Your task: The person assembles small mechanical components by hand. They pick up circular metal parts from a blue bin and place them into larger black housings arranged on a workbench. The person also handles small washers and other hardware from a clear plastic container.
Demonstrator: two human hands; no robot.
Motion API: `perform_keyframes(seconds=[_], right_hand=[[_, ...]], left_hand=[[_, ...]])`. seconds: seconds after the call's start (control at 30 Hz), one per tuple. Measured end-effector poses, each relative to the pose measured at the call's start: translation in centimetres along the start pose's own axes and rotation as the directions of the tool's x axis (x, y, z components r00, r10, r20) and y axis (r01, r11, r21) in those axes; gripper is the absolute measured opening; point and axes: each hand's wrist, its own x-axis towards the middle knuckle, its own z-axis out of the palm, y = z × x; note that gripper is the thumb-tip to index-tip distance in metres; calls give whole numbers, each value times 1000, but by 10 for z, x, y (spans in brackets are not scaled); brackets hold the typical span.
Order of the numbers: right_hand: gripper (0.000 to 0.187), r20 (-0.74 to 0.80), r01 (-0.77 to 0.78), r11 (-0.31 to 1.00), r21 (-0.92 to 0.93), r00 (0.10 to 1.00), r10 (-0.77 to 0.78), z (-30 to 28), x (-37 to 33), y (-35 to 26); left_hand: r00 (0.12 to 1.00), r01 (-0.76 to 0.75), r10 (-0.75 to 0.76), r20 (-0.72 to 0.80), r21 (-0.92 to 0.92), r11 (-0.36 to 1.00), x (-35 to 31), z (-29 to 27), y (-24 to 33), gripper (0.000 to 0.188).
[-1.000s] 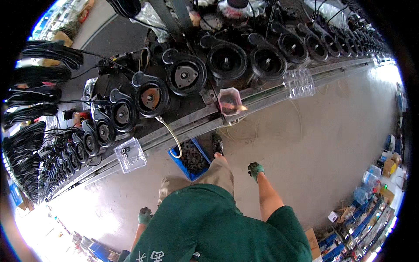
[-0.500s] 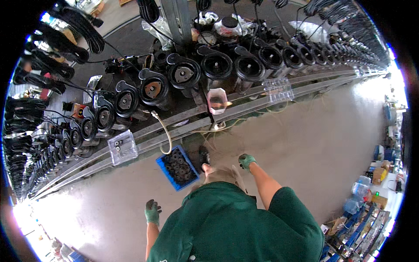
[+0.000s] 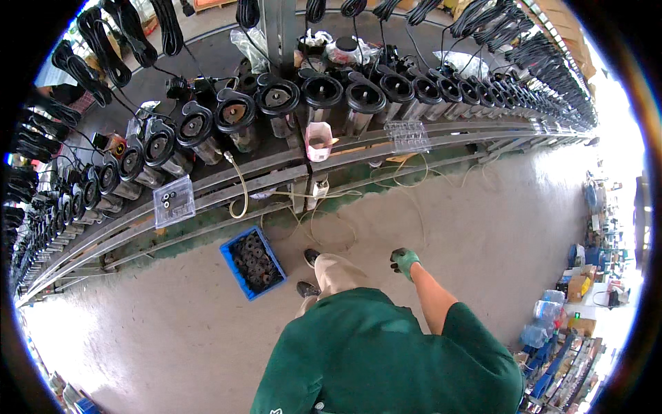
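Observation:
My right hand (image 3: 404,261), in a green glove with dark fingertips, hangs over the floor to the right of my legs. Its fingers are curled in, and no item shows in them. My left hand is out of sight; my green-sleeved body covers that side. Left of my shoes, a blue crate (image 3: 283,277) on the floor holds many small black parts (image 3: 254,261). Ahead stands a long bench with a row of metal cylinders topped by black round collars, such as this cylinder (image 3: 363,98). Neither visible hand nor arm touches the bench.
A clear plastic tray (image 3: 174,201) with small dark rings hangs at the bench's front rail (image 3: 276,181). Another clear divided tray (image 3: 408,136) and a pinkish-white container (image 3: 318,142) are farther right. A pale hose (image 3: 241,183) droops from the edge. Coiled black cables (image 3: 103,48) hang above.
The bench and crate have shifted left and up in view as I move. My left hand, earlier open beside my body, has gone out of view. My legs and shoes now show more.

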Motion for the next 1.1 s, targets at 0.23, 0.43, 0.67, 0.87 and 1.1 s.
perform_keyframes(seconds=[0.23,0.43,0.67,0.87,1.1], right_hand=[[30,-271,355,764,539,932,-242,-57,94,-143],[48,-253,191,773,605,967,-40,-92,174,-277],[39,-321,346,599,722,935,-154,-117,304,-251],[20,-227,267,470,841,964,-141,-107,226,-251],[25,-104,213,415,885,957,-271,-114,184,-197]], left_hand=[[992,-15,-4,-129,-142,990,9,-20,25,14],[966,137,-196,-170,-307,942,-68,-13,171,22],[990,12,-26,-136,-104,994,-27,44,218,20],[984,-161,164,-69,45,986,1,76,233,27],[998,-37,33,-51,-96,995,-19,116,324,26]])
